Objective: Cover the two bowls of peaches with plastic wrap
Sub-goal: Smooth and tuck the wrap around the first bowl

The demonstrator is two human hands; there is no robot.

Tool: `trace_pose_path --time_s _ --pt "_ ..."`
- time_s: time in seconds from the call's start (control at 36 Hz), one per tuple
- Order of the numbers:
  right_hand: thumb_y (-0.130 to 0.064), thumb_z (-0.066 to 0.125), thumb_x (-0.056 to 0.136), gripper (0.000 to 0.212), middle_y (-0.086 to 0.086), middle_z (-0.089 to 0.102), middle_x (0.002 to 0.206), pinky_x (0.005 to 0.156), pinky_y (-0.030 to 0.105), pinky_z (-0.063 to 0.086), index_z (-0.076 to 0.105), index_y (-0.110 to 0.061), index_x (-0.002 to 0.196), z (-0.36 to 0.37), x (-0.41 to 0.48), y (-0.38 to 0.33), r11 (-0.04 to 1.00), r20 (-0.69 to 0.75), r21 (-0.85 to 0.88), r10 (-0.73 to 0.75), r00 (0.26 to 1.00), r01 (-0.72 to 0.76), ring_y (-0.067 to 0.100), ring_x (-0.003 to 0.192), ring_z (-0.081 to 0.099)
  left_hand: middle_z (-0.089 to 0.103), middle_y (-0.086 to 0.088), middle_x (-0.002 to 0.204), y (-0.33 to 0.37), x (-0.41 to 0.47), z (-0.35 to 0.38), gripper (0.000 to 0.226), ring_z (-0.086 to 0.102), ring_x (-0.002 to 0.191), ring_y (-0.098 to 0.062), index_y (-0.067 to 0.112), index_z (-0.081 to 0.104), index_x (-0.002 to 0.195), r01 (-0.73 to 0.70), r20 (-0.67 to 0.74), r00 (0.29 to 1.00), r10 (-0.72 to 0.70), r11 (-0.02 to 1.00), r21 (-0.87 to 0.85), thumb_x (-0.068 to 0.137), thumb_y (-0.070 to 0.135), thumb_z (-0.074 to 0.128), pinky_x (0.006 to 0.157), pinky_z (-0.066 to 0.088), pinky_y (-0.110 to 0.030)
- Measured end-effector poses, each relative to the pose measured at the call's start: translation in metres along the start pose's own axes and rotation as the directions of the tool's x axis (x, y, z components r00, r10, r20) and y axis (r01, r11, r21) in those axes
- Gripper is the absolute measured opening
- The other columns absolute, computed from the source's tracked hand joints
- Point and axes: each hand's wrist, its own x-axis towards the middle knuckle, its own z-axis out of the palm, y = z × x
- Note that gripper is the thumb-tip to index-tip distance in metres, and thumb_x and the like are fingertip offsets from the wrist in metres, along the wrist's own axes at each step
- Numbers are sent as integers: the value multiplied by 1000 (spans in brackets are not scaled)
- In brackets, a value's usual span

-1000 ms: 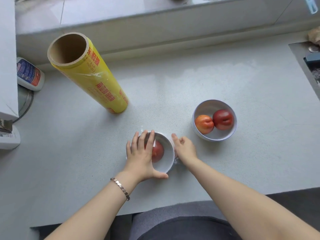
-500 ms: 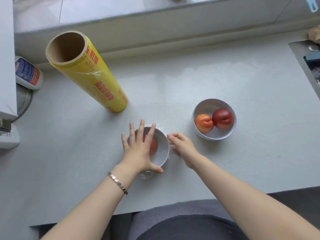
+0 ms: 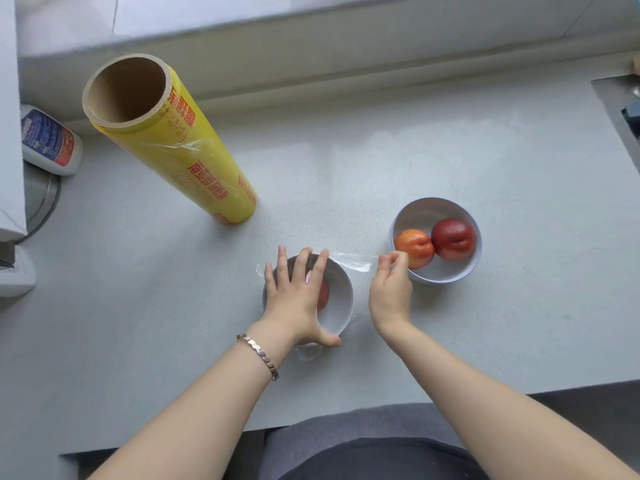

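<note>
Holding wrap (image 3: 353, 265), two hands (image 3: 298, 299) (image 3: 389, 292), two bowls (image 3: 337, 315) (image 3: 433, 213), three peaches (image 3: 323, 294) (image 3: 414, 247) (image 3: 453, 239), one roll (image 3: 180, 150)

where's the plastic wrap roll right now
In the head view the yellow plastic wrap roll sits on the counter at upper left, beyond the left hand, with a white bottle at its left.

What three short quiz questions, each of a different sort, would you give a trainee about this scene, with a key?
1. True or false: the left hand lies flat, fingers straight, over the near bowl.
2. How many peaches are in the far bowl?
3. Fill in: the right hand pinches the edge of the ____.
Key: 1 true; 2 two; 3 plastic wrap.
</note>
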Motion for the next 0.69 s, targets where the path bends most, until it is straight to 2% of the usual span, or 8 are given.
trace_pose_path --time_s 0.08,0.22,0.33,0.39,0.47,0.53,0.61,0.69 --pt "-20 36 98 11 6 48 72 58 31 20 36 -13 90 1 2 6 995 48 -95 12 999 -7 28 69 44 -17 -2 154 3 0 1 138 -28 137 -39 27 -23 144 -4 -2 1000 3 1000 -7 53 64 74 112 -10 -56" --pt "-21 36 98 23 27 60 88 61 37 30 46 -1 103 11 9 10 949 148 -312 -5 989 51 42 81 55 -14 -2 154 5 -1 5 138 -26 138 -39 26 -22 144 28 -31 999 -30 998 -51 53 65 74 111 -9 -56" --pt "-26 39 97 22 10 54 76 59 32 24 44 -8 87 18 14 9 956 183 -294 66 981 -9 34 77 53 -16 0 154 7 -5 9 138 -26 138 -38 26 -23 144 78 -52 995 -84 992 -101 53 70 71 112 -7 -55" --pt "-35 38 97 33 4 55 73 60 32 31 50 -7 84 17 17 8 974 217 -187 166 962 -126 26 71 53 -19 0 154 7 -8 12 139 -25 138 -38 24 -24 143 122 -64 989 -131 984 -131 53 74 68 112 -6 -54" --pt "-43 31 97 45 5 58 70 61 25 44 57 -11 80 7 15 6 904 396 63 367 842 -423 17 60 53 -21 -5 154 8 -12 15 136 -21 140 -39 20 -23 144 211 -87 970 -227 964 -161 55 81 58 113 2 -53" --pt "-45 34 96 43 4 60 74 69 24 46 59 -14 79 -3 11 10 849 523 61 420 742 -524 15 65 56 -19 -9 155 11 -16 14 131 -17 141 -39 18 -21 145 259 -91 954 -284 941 -219 58 83 53 112 9 -52" --pt "-37 44 95 28 -1 61 78 74 23 44 59 -17 82 -14 2 19 851 650 -24 412 638 -525 11 72 57 -16 -13 155 11 -23 8 133 -11 142 -38 19 -19 146 295 -62 940 -336 889 -351 56 79 58 111 17 -51" --pt "-29 48 94 18 0 56 79 68 19 42 55 -16 83 -16 -1 24 862 656 -14 390 646 -507 9 71 55 -20 -9 155 1 -27 -1 139 -16 142 -37 23 -20 145 231 -72 963 -260 932 -281 50 78 65 113 12 -52"
